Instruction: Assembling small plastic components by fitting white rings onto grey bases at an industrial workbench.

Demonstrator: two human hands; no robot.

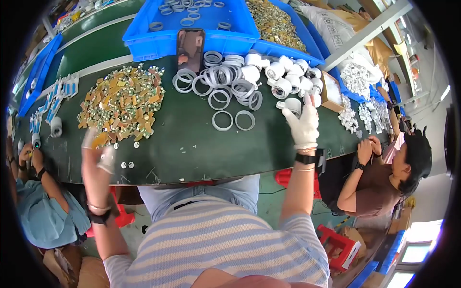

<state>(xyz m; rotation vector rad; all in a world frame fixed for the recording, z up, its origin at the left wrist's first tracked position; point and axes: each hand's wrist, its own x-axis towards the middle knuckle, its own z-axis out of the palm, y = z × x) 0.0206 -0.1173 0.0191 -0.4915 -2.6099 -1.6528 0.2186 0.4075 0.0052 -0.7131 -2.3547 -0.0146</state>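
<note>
Your left hand [97, 165]: blurred near flat tan boards [122, 98], grip unclear. Right hand [305, 127]: spread open beside smooth white cylindrical housing [293, 104].

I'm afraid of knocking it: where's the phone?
In the head view, slightly left of top centre: the phone is between the blue tray and the grey rings.

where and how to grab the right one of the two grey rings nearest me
Probably pinch the right grey ring by its near wall, through the open middle, from above and the near side: it seems to lie flat, with the left ring close beside it and the ring pile behind.
</note>
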